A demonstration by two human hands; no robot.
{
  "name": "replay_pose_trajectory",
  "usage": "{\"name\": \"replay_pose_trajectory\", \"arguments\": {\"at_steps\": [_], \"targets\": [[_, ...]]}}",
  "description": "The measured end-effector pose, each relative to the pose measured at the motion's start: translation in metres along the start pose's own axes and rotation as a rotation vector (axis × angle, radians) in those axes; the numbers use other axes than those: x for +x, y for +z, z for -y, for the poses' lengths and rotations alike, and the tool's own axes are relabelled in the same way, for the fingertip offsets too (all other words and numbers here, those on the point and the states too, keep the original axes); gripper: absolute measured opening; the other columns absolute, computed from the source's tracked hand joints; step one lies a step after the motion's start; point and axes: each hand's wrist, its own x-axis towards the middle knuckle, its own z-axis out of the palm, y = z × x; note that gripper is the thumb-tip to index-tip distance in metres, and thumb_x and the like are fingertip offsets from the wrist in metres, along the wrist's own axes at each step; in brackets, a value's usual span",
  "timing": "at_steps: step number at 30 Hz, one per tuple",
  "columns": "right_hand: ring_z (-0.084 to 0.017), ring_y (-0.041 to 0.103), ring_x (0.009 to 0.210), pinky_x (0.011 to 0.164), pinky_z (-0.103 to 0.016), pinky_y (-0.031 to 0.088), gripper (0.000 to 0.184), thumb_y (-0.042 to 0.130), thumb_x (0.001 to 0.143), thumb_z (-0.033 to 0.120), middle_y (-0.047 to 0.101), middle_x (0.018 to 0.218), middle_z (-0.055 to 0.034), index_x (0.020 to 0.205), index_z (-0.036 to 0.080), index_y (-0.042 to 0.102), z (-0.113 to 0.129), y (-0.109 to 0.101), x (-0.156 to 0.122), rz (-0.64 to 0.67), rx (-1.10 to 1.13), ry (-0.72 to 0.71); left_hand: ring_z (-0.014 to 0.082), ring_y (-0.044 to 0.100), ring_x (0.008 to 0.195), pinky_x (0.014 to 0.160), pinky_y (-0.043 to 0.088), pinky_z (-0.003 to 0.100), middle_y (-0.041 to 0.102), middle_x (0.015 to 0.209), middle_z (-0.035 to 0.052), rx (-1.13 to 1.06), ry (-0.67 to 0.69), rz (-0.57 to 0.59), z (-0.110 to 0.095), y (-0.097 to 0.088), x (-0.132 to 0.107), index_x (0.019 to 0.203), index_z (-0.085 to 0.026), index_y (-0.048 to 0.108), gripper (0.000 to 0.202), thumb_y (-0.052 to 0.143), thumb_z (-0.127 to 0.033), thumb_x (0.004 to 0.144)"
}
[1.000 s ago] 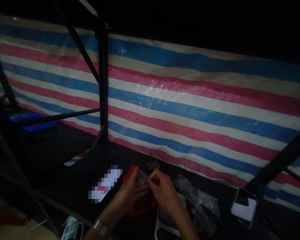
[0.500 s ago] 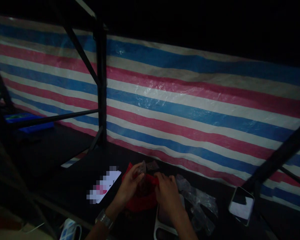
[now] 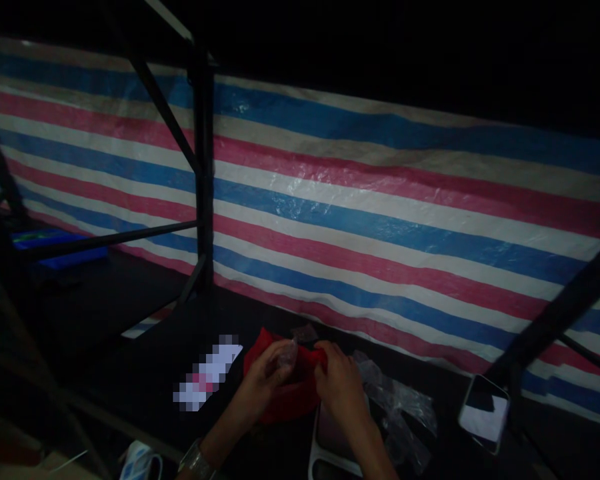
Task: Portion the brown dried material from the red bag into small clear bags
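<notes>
A red bag stands with its mouth open on the dark surface, low in the middle of the view. My left hand is at its left side, fingers closed on a small clear plastic packet just over the opening; what the packet contains is too dim to make out. On the other side, my right hand pinches the bag's right rim. Another small clear packet lies just behind the bag. Beneath my right forearm is a white-edged phone-like device, partly covered.
Crumpled clear plastic bags lie right of my right hand, with a phone beyond. A blurred lit screen is at left, a patterned mug below. Black metal posts stand before a striped sheet. A blue tray sits far left.
My left hand, with the small packet, has moved slightly down and right over the bag's mouth. My right hand has shifted a little while staying at the rim.
</notes>
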Motion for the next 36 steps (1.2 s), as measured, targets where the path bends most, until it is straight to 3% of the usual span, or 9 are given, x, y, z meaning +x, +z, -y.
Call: {"name": "replay_pose_trajectory", "arguments": {"at_steps": [4, 9, 13, 15, 18, 22, 25, 32, 36], "targets": [[-0.030, 0.071, 0.118, 0.100, -0.043, 0.049, 0.048, 0.049, 0.088, 0.003, 0.075, 0.125, -0.0114, 0.127, 0.023, 0.069, -0.001, 0.002, 0.000, -0.020, 0.006, -0.015, 0.0328, 0.073, 0.120, 0.100, 0.060, 0.047, 0.079, 0.130, 0.0120, 0.013, -0.018, -0.016, -0.001, -0.002, 0.000, 0.123, -0.024, 0.072, 0.052, 0.084, -0.051, 0.080], [-0.032, 0.062, 0.131, 0.112, -0.048, 0.044, 0.064, 0.053, 0.077, 0.000, 0.067, 0.138, -0.0126, 0.134, 0.024, 0.067, 0.001, 0.001, -0.006, -0.025, 0.026, -0.072, 0.0325, 0.070, 0.125, 0.112, 0.052, 0.047, 0.079, 0.128, 0.0110, 0.061, 0.013, -0.040, 0.002, -0.007, 0.004, 0.120, -0.024, 0.073, 0.051, 0.087, -0.048, 0.076], [-0.027, 0.046, 0.149, 0.124, -0.045, 0.034, 0.075, 0.057, 0.081, 0.005, 0.055, 0.158, -0.0074, 0.152, 0.029, 0.053, 0.008, -0.005, -0.006, -0.007, 0.101, -0.238, 0.0327, 0.072, 0.123, 0.111, 0.053, 0.047, 0.079, 0.128, 0.0117, 0.100, 0.024, -0.009, 0.003, -0.008, -0.001, 0.121, -0.024, 0.074, 0.048, 0.083, -0.046, 0.080], [-0.023, 0.046, 0.150, 0.125, -0.043, 0.033, 0.070, 0.056, 0.087, 0.005, 0.056, 0.158, -0.0056, 0.153, 0.029, 0.052, 0.014, -0.008, -0.002, 0.013, 0.128, -0.337, 0.0319, 0.070, 0.127, 0.115, 0.050, 0.046, 0.078, 0.131, 0.0116, 0.117, 0.038, 0.009, 0.005, -0.007, -0.004, 0.122, -0.024, 0.074, 0.045, 0.080, -0.046, 0.083], [-0.021, 0.056, 0.138, 0.120, -0.039, 0.036, 0.047, 0.056, 0.095, 0.005, 0.069, 0.141, -0.0035, 0.133, 0.029, 0.067, 0.022, -0.013, 0.007, 0.053, 0.102, -0.397, 0.0301, 0.068, 0.132, 0.118, 0.047, 0.044, 0.076, 0.136, 0.0109, 0.140, 0.058, 0.020, 0.009, -0.008, -0.006, 0.128, -0.024, 0.071, 0.043, 0.074, -0.044, 0.089], [-0.023, 0.066, 0.119, 0.109, -0.038, 0.040, 0.017, 0.063, 0.100, 0.013, 0.078, 0.115, -0.0042, 0.102, 0.024, 0.075, 0.029, -0.015, 0.016, 0.059, 0.052, -0.378, 0.0308, 0.069, 0.131, 0.115, 0.051, 0.043, 0.077, 0.136, 0.0100, 0.173, 0.066, 0.039, 0.017, -0.015, -0.005, 0.129, -0.025, 0.071, 0.043, 0.074, -0.039, 0.088], [-0.023, 0.068, 0.111, 0.105, -0.037, 0.041, 0.016, 0.065, 0.100, 0.015, 0.080, 0.104, -0.0038, 0.092, 0.024, 0.075, 0.030, -0.014, 0.019, 0.056, 0.033, -0.358, 0.0310, 0.069, 0.131, 0.116, 0.049, 0.044, 0.078, 0.136, 0.0094, 0.212, 0.077, 0.040, 0.023, -0.020, -0.002, 0.128, -0.026, 0.074, 0.041, 0.072, -0.034, 0.088], [-0.022, 0.069, 0.110, 0.101, -0.035, 0.043, 0.026, 0.062, 0.097, 0.009, 0.082, 0.106, -0.0025, 0.097, 0.027, 0.081, 0.024, -0.011, 0.019, 0.028, 0.082, -0.292, 0.0320, 0.071, 0.127, 0.116, 0.050, 0.046, 0.079, 0.133, 0.0091, 0.319, 0.077, 0.017, 0.020, -0.019, -0.001, 0.124, -0.027, 0.077, 0.038, 0.071, -0.029, 0.087], [-0.020, 0.072, 0.108, 0.100, -0.034, 0.050, 0.026, 0.054, 0.106, 0.018, 0.081, 0.111, -0.0030, 0.107, 0.025, 0.080, -0.007, -0.018, 0.033, -0.036, 0.144, -0.126, 0.0320, 0.061, 0.143, 0.122, 0.044, 0.048, 0.069, 0.151, 0.0095, 0.376, 0.069, -0.026, 0.012, -0.022, -0.006, 0.140, -0.029, 0.068, 0.054, 0.074, -0.032, 0.087]]}}
